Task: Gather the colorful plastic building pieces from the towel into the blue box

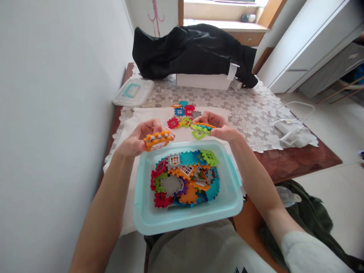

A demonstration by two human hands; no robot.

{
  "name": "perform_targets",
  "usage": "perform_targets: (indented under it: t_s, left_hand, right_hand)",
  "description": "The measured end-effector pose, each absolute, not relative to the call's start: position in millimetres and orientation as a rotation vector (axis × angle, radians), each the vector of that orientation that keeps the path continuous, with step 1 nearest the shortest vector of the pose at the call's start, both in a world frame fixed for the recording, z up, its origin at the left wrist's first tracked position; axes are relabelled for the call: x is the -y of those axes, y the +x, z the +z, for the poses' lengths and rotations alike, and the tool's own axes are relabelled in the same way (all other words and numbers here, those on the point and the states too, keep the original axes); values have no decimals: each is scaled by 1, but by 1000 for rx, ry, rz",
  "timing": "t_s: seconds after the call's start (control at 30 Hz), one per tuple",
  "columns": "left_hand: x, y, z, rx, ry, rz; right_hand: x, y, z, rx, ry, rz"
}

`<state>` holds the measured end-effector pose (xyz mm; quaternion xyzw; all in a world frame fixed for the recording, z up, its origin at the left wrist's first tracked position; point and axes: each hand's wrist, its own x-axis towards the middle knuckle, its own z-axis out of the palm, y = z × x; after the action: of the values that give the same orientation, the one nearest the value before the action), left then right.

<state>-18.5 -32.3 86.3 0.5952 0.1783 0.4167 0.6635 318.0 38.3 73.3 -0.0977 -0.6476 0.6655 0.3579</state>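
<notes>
Above the far left rim of a pale teal plastic bin (231, 189), my left hand (136, 137) grips a few orange building tiles (157, 141) pressed together in a stack. My right hand (220, 127) pinches several tiles over the bin's far right side: a lime green tile (200, 132) hangs lowest, with teal and orange ones against it. Inside the bin lies a jumbled heap of notched building tiles (172, 185) in red, grey, orange, blue and green, some with white window inserts. Beyond my hands, several loose tiles (179, 111) rest on a white cloth.
A white lid with a teal handle (133, 93) lies at the back left, near the wall. Black fabric (193, 51) drapes over a white box (203, 80) at the back. A white device with a cable (295, 134) sits at the table's right edge. A dark green bag (315, 212) is below right.
</notes>
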Motion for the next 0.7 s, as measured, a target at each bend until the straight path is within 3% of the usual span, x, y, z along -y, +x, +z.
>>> perform_targets:
  t_s: [0.17,0.37,0.5,0.7]
  left_hand:
    - [32,-15,98,-397,1587,660]
    - [35,-15,111,-490,1726,573]
    - [40,-12,117,-604,1599,572]
    - [30,-20,94,-1027,1601,796]
  right_hand:
    - [-29,327,85,1833,12,1912]
    - [-25,332,101,2072,43,1826]
    - [-28,330,109,2210,-94,1827]
    - [-36,319,78,1837,-412,1639]
